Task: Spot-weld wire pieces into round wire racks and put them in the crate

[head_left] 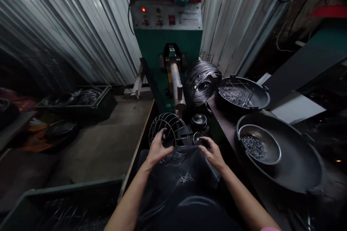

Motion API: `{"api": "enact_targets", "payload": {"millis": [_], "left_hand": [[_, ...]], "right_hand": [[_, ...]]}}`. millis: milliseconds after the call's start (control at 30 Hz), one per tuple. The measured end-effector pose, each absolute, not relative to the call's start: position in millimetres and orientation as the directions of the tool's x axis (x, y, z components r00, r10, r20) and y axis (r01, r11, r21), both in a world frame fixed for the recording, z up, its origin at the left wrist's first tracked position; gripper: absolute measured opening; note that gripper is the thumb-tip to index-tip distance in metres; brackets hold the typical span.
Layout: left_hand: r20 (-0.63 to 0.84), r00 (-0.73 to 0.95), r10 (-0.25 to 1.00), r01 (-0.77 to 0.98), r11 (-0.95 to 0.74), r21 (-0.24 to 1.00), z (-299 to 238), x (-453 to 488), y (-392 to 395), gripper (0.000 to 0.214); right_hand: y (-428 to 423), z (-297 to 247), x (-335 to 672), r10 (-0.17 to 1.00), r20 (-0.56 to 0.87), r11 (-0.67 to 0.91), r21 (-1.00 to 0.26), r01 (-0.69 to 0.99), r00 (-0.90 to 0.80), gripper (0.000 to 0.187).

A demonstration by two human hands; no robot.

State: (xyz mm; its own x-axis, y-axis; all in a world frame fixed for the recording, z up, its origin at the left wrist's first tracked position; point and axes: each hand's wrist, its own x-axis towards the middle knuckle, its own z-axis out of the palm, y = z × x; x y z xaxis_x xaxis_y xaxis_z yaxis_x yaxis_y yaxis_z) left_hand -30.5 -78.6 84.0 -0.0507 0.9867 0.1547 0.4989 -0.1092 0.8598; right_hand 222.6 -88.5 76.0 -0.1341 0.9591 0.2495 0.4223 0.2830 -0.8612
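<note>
— Hands first: what has the left hand [158, 148] got?
— Its fingers are curled round the near rim of a round wire cage [169, 139], which lies tilted on its side in front of the green machine [168, 43].
— And on the lap?
— A dark cloth [187, 177] with a few loose wire pieces [185, 177].
— Right hand [213, 151]?
— Partly closed, fingertips at the cloth's far edge beside the cage; whether it pinches anything I cannot tell.
— Further right?
— A wire coil [202, 79], then on the bench two dark pans, the nearer holding a bowl of wire bits [257, 146]
</note>
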Motion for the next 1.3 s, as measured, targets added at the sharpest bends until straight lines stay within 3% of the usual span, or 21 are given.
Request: {"api": "enact_targets", "payload": {"millis": [167, 267, 367, 500, 633, 767, 900, 1067, 1167, 1300], "left_hand": [[0.145, 0.022, 0.989, 0.598, -0.130, 0.791, 99.3, -40.4, -94.2, 0.070], [0.158, 0.026, 0.987, 0.615, -0.141, 0.776, 95.9, -40.2, -99.9, 0.068], [0.179, 0.036, 0.983, 0.593, -0.166, 0.788, 88.4, -33.8, -102.5, 0.066], [0.282, 0.020, 0.959, 0.633, -0.231, 0.739, 81.5, -22.3, -105.7, 0.063], [0.435, 0.001, 0.900, 0.699, -0.312, 0.644, 79.9, -18.5, -110.4, 0.060], [0.521, -0.036, 0.853, 0.717, -0.341, 0.608, 81.2, -22.7, -114.5, 0.057], [0.411, -0.120, 0.904, 0.633, -0.249, 0.733, 82.3, -27.7, -117.3, 0.060], [0.223, -0.176, 0.959, 0.334, -0.155, 0.930, 82.3, -28.6, -117.1, 0.064], [0.205, -0.188, 0.961, 0.207, -0.165, 0.964, 83.0, -27.8, -115.7, 0.062], [0.206, -0.170, 0.964, 0.221, -0.167, 0.961, 85.9, -25.4, -120.9, 0.060]], "right_hand": [[-120.3, 59.6, 293.9, 0.966, 0.257, 0.183, -0.699, 0.692, 0.005, 0.033], [-172.1, 36.4, 368.2, 0.935, 0.210, -0.154, -0.487, 0.860, 0.286, 0.035], [-229.1, 18.9, 435.2, 0.817, 0.128, -0.540, -0.176, 0.823, 0.563, 0.034], [-268.9, 6.3, 479.0, 0.686, -0.038, -0.726, 0.028, 0.687, 0.726, 0.040], [-267.3, -2.8, 491.9, 0.579, -0.123, -0.804, 0.077, 0.590, 0.806, 0.058], [-259.3, -8.1, 499.4, 0.554, -0.287, -0.794, 0.099, 0.599, 0.782, 0.060], [-263.5, -14.1, 497.3, 0.559, -0.250, -0.791, 0.126, 0.599, 0.791, 0.062], [-281.3, -38.5, 503.9, 0.543, -0.163, -0.821, 0.101, 0.561, 0.824, 0.064], [-290.0, -52.3, 517.8, 0.571, -0.187, -0.806, 0.056, 0.589, 0.799, 0.072], [-300.7, -40.1, 515.7, 0.646, -0.168, -0.757, -0.013, 0.654, 0.744, 0.063]]}}
